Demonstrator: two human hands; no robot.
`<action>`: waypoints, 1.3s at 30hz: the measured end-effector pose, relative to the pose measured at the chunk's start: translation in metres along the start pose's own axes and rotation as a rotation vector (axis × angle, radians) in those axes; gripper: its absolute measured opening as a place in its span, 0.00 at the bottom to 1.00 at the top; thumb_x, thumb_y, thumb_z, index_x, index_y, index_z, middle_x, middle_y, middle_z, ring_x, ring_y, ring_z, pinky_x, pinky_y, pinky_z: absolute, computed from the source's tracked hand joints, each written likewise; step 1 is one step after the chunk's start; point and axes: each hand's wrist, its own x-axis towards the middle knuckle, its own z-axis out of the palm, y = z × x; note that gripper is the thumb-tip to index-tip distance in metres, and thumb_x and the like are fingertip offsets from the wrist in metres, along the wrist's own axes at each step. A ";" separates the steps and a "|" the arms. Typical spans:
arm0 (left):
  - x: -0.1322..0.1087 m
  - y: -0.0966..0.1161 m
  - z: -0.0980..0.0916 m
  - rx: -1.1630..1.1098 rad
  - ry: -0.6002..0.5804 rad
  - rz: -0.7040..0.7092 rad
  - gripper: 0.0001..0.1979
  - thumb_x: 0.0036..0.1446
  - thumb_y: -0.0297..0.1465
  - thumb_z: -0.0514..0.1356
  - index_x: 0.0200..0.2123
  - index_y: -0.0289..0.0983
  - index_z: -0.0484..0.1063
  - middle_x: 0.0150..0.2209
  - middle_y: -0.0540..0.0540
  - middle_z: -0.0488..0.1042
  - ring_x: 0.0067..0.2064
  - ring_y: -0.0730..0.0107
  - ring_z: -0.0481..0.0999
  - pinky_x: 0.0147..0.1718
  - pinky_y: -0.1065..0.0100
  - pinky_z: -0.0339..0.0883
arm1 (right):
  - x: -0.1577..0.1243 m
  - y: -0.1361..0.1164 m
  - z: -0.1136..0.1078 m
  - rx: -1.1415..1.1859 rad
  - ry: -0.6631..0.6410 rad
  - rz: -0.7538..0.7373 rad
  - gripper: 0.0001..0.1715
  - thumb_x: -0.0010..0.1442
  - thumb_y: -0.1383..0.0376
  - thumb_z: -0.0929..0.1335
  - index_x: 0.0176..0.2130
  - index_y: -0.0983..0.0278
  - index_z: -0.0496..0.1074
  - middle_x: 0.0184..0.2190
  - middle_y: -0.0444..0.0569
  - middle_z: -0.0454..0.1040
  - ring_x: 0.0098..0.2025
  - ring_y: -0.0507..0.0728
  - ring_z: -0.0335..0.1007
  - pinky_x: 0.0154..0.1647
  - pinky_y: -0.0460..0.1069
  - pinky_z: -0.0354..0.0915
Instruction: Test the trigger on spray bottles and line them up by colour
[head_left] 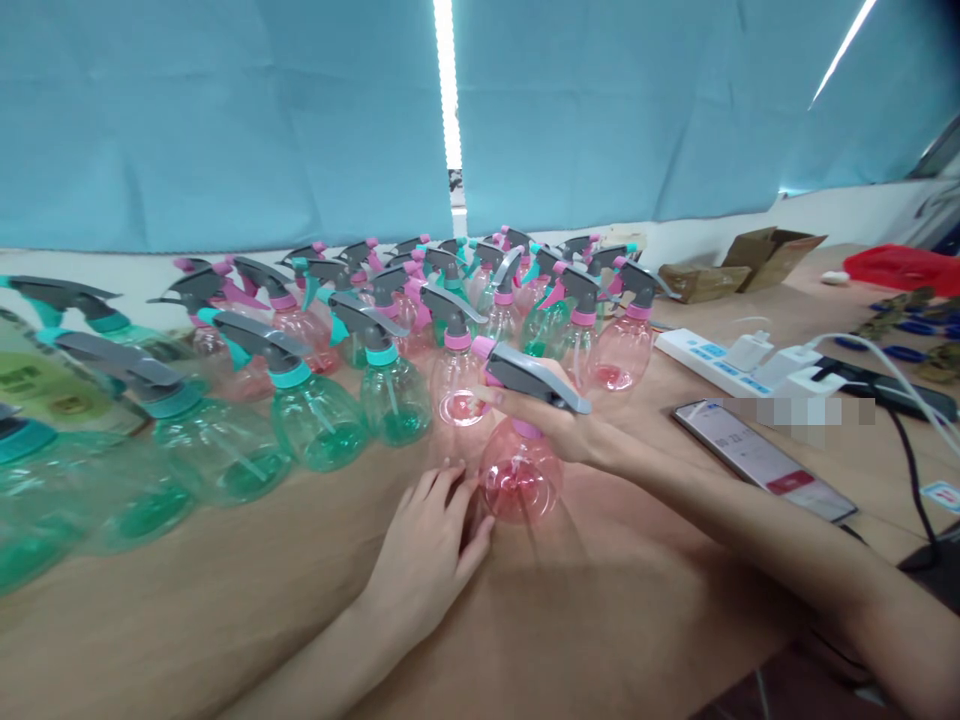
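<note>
A pink spray bottle point(520, 472) with a grey and pink trigger head stands upright on the brown table point(300, 600), close in front of me. My right hand point(547, 415) is wrapped round its neck, just under the grey head; part of the fingers is hidden behind the bottle. To the left of the bottle's base, my left hand point(435, 530) rests on the table with its fingers slightly spread, holding nothing. Beyond the hands stand several more spray bottles, among them a green one point(396, 400) and a pink one point(624, 350).
On the right lie a phone point(765, 460), a white power strip point(712, 362) with plugs and cables, and a red bag point(900, 270). An open cardboard box point(772, 258) sits farther back. More green bottles line the left side, before a blue curtain point(225, 120).
</note>
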 end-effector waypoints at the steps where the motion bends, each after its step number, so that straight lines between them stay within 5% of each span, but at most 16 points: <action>1: 0.000 0.000 0.000 -0.002 -0.002 -0.001 0.15 0.63 0.32 0.57 0.50 0.30 0.70 0.51 0.34 0.72 0.53 0.47 0.70 0.48 0.49 0.68 | 0.000 0.000 0.000 -0.012 0.004 0.001 0.21 0.62 0.63 0.67 0.24 0.62 0.52 0.22 0.37 0.50 0.24 0.47 0.44 0.26 0.47 0.47; 11: 0.000 0.002 -0.001 0.003 -0.014 -0.010 0.15 0.64 0.32 0.56 0.51 0.31 0.69 0.51 0.34 0.72 0.53 0.47 0.70 0.48 0.49 0.68 | -0.001 -0.001 0.001 0.017 0.005 0.024 0.20 0.61 0.61 0.68 0.24 0.62 0.55 0.23 0.38 0.50 0.24 0.48 0.45 0.25 0.46 0.48; 21: -0.001 0.000 -0.001 0.011 0.000 -0.006 0.15 0.65 0.33 0.54 0.51 0.33 0.68 0.52 0.35 0.72 0.53 0.49 0.70 0.48 0.51 0.68 | -0.005 0.003 0.000 0.041 -0.015 0.079 0.11 0.60 0.58 0.68 0.31 0.63 0.70 0.26 0.41 0.65 0.29 0.50 0.58 0.31 0.48 0.58; 29: 0.000 0.001 -0.002 -0.006 0.029 0.002 0.14 0.66 0.34 0.52 0.50 0.34 0.69 0.50 0.36 0.73 0.52 0.49 0.71 0.47 0.51 0.68 | -0.005 0.004 0.001 0.155 -0.014 0.101 0.08 0.60 0.60 0.69 0.35 0.63 0.71 0.40 0.47 0.73 0.42 0.54 0.69 0.47 0.51 0.64; 39: -0.002 0.001 -0.001 -0.004 0.025 -0.007 0.14 0.65 0.34 0.54 0.50 0.35 0.69 0.51 0.37 0.72 0.53 0.50 0.71 0.48 0.52 0.68 | -0.005 0.004 0.001 0.152 -0.009 0.097 0.06 0.59 0.62 0.70 0.34 0.63 0.71 0.40 0.47 0.74 0.42 0.54 0.69 0.48 0.52 0.65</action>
